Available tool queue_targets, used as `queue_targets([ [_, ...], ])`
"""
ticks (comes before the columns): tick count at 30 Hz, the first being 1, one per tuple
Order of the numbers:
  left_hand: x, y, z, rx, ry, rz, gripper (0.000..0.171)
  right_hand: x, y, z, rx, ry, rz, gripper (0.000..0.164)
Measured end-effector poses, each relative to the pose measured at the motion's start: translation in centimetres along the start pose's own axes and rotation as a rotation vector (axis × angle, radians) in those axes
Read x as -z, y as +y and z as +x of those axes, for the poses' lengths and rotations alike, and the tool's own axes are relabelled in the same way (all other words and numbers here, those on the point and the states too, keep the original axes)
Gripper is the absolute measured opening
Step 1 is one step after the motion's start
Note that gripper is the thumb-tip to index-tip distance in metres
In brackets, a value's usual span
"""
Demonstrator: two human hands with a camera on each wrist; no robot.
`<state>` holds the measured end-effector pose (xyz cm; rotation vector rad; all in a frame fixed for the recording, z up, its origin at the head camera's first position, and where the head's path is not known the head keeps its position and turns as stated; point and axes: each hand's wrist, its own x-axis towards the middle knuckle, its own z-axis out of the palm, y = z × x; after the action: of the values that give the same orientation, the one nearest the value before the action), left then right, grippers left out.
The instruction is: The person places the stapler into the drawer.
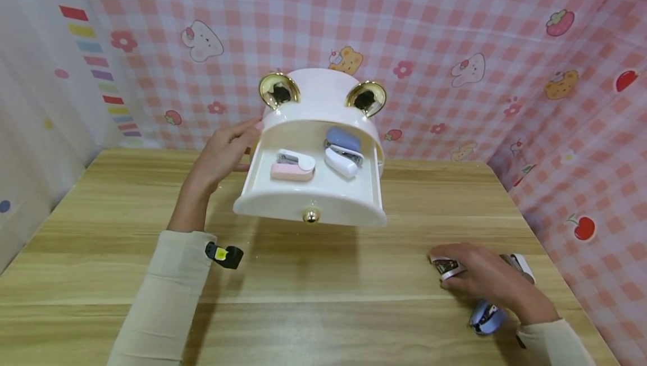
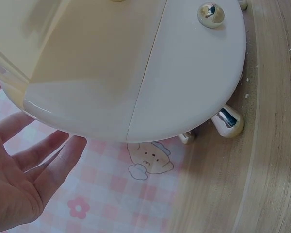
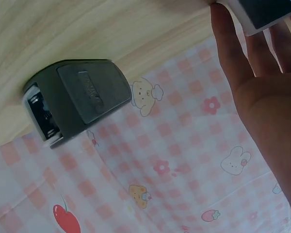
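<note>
On the table stands a white frog-shaped box (image 1: 323, 94) with gold-rimmed eyes, its drawer (image 1: 310, 207) pulled out. Inside lie a pink and white stapler (image 1: 293, 170), a white stapler (image 1: 342, 162) and a blue stapler (image 1: 343, 137). My left hand (image 1: 224, 150) rests against the box's left side, its fingers extended along the shell (image 2: 77, 114) in the left wrist view. To the right, my right hand (image 1: 485, 279) pinches a white and dark stapler (image 1: 449, 268) between thumb and fingers. Near that hand are a blue-violet stapler (image 1: 486, 318) and a dark grey stapler (image 3: 82, 97).
The wooden table (image 1: 303, 310) meets a pink checked cloth (image 1: 429, 35) at the back and right. A white curtain-like cloth (image 1: 30, 102) hangs at the left. Short gold feet (image 2: 229, 122) support the box, and the drawer has a gold knob (image 1: 310, 215).
</note>
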<state>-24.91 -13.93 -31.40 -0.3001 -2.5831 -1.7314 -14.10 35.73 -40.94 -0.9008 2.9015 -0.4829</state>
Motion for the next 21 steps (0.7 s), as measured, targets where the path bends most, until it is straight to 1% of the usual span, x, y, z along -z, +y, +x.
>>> queue_targets([
  [4,-0.01,0.05,-0.05,0.003,-0.005,-0.008,0.064,-0.09,-0.12,-0.02,-0.046,-0.002,0.002,0.05],
  [9,-0.06,0.06,-0.12,0.007,-0.012,-0.019,0.065,-0.09,-0.31,0.01,-0.081,-0.024,0.013,0.053],
  [14,-0.02,0.04,-0.1,0.008,-0.013,-0.022,0.065,0.05,-0.47,-0.02,-0.092,0.014,-0.004,0.052],
  [18,0.02,0.02,-0.02,0.009,-0.008,-0.022,0.065,0.35,-0.5,0.05,-0.084,0.06,-0.021,0.054],
  [21,0.06,-0.02,0.05,0.007,-0.005,-0.019,0.065,0.64,-0.43,0.26,-0.019,0.11,-0.048,0.056],
])
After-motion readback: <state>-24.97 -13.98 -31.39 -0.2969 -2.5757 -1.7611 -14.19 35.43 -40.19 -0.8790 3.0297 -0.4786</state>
